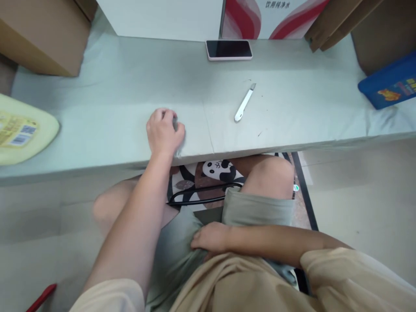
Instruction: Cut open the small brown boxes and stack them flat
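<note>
My left hand rests on the cloth-covered table close to its front edge. Its fingers curl down toward the cloth, and whatever they hold, if anything, is hidden beneath them. My right hand lies on my lap over the grey-green shorts, fingers lightly bent and no object visible in them. To the right of my left hand lies a small silver knife resembling a scalpel, blade pointing away from me. Farther back, a phone with a dark screen lies face up.
White and red-patterned boxes line the back. A cardboard box and pale yellow bottle stand left. At right are folded cardboard and a blue package. Dark specks dot the cloth near the knife. A panda-print mat lies below.
</note>
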### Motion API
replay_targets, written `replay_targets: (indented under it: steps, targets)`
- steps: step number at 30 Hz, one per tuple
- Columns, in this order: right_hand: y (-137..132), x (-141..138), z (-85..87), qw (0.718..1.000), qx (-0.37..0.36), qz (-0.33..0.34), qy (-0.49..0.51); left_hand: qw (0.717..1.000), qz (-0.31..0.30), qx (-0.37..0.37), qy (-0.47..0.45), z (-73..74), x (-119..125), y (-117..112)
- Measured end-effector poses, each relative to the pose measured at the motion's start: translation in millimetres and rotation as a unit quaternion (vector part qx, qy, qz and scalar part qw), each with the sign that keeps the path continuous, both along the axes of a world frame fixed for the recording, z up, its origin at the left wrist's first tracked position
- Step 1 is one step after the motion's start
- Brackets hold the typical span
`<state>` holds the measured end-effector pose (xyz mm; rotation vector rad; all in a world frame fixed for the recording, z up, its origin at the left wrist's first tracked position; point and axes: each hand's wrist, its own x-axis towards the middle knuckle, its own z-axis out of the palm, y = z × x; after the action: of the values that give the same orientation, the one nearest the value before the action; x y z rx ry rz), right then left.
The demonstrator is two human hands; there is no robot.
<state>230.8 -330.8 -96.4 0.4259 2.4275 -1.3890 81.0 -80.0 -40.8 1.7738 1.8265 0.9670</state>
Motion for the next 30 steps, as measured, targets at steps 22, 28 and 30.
replay_targets:
  steps: [22, 28, 30]
  targets:
    - [27, 13, -1.8, 0.995, -0.090, 0.039, 0.004, 0.986, 0.029, -0.009, 0.162, -3.5, 1, 1]
    - [81, -5, -24.1, 0.986, -0.092, 0.133, 0.035, 0.986, 0.019, -0.008, 0.167, -2.5, -1, -4]
    - [96, -11, -31.5, 0.985, -0.067, 0.158, 0.036, 0.986, 0.016, -0.012, 0.167, -1.2, -1, -6]
